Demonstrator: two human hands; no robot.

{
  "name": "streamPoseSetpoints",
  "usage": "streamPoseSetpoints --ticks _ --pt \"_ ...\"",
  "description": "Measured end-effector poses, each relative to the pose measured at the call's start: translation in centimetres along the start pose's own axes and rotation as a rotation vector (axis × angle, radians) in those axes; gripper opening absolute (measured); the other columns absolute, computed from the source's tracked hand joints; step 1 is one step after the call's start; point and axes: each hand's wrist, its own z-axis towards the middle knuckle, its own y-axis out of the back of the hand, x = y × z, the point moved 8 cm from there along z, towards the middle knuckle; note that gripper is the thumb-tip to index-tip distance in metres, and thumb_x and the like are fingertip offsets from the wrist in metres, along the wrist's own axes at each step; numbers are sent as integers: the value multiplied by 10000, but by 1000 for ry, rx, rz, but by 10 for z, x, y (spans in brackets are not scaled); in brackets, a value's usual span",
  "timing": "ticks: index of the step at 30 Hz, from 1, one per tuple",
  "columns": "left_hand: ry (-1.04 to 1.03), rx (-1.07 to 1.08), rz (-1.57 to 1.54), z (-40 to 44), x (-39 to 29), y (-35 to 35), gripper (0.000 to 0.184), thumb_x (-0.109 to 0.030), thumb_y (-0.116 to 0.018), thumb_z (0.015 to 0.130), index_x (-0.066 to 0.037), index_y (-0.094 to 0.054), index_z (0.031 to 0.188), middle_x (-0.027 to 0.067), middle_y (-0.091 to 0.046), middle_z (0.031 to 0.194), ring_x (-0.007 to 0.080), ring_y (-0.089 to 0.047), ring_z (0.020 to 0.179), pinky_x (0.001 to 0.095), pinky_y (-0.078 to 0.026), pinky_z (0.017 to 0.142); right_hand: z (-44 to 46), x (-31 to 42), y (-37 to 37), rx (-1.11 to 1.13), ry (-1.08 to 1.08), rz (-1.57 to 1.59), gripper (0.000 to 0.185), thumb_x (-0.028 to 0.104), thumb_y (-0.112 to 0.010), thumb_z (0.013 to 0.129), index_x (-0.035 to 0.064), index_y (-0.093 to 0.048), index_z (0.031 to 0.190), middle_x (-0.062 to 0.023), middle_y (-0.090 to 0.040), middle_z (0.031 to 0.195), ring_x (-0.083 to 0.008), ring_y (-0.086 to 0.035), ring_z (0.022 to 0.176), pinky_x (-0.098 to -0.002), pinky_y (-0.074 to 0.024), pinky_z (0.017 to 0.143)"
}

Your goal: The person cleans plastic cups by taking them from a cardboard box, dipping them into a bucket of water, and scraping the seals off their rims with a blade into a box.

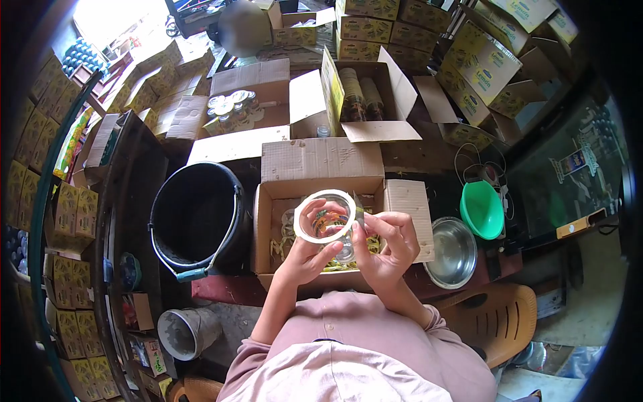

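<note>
My left hand [305, 258] is wrapped around a clear jar [325, 239] with a pale rim, its round opening tilted up toward me. Through the jar's wall, an orange and green printed patch shows. My right hand [388, 251] is at the jar's right side, thumb and forefinger pinched together close to the wall. A thin, see-through edge stands by those fingertips, too unclear to name. Both hands are above an open cardboard box [266, 228], which holds yellow printed strips and clear round pieces, partly hidden by my hands.
A black bucket [161, 201] stands left of the box. To the right are a metal bowl [462, 268] and a green bowl [485, 208]. Behind, one carton [392, 130] holds stacked jars, and lidded jars [231, 107] stand in another. A plastic chair [516, 301] is at lower right.
</note>
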Motion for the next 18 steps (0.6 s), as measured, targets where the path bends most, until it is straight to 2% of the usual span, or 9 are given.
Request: streamPoseSetpoints --ticks 9,12,18 --pt "-12 -3 113 -3 5 3 656 -28 -630 757 -8 -222 1270 134 -381 1160 227 -437 1094 345 -396 905 1 0 0 -10 58 -48 228 -74 -661 650 3 -615 859 -81 -548 799 -112 -546 621 -205 -457 511" --pt "-75 39 363 -5 1 1 671 -39 -655 733 0 -245 1263 138 -380 1167 232 -453 1078 341 -389 913 5 -2 0 6 50 -45 244 -79 -658 649 1 -616 875 -82 -551 808 -106 -546 622 -201 -462 521" --pt "-52 15 290 -6 7 4 689 -28 -660 717 8 -248 1268 146 -362 1181 246 -455 1076 342 -393 914 9 -16 2 -5 -72 82 222 -58 -668 655 16 -624 860 -82 -576 819 -121 -578 624 -215 -491 521"
